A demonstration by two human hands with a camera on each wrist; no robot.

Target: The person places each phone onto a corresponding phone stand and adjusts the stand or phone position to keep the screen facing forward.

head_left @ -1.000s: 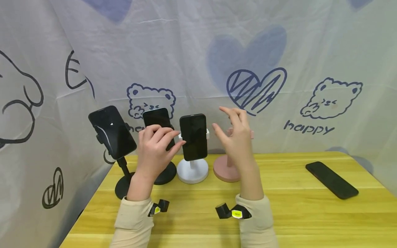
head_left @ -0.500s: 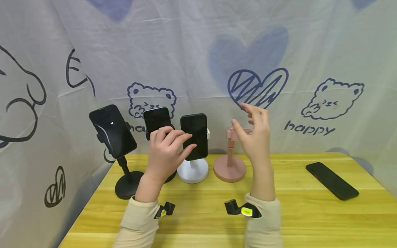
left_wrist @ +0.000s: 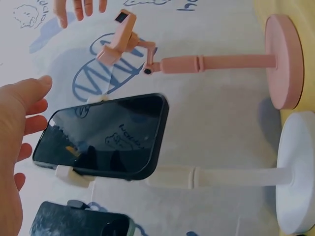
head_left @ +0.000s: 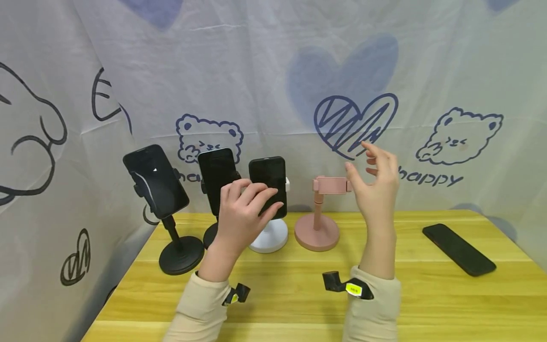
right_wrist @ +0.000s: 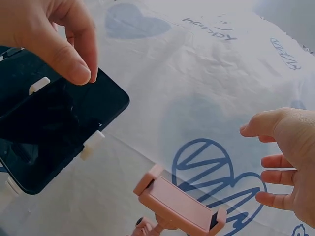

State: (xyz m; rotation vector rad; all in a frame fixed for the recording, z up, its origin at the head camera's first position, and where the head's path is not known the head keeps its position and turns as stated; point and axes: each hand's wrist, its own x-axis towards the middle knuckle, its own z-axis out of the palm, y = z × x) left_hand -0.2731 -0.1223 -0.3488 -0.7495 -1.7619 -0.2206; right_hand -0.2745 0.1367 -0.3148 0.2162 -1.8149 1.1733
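Note:
My left hand hovers in front of a black smartphone clamped upright in a white phone stand. Its fingers are loosely bent and hold nothing; the left wrist view shows them close to the phone's top end. Beyond that stands a pink phone stand, whose holder has no phone in it. To the right of this holder, my right hand is raised with relaxed fingers and thumb apart, holding nothing. The right wrist view shows a gap between this hand and the pink holder.
At left, two black stands hold phones: a tilted phone on the outer one and another phone partly behind my left hand. One more black phone lies flat on the wooden table at right. A printed curtain hangs behind.
Both hands have moved to the right. The left has passed from beside the white stand's phone to in front of it; the right has left the pink holder uncovered. The phones have not moved.

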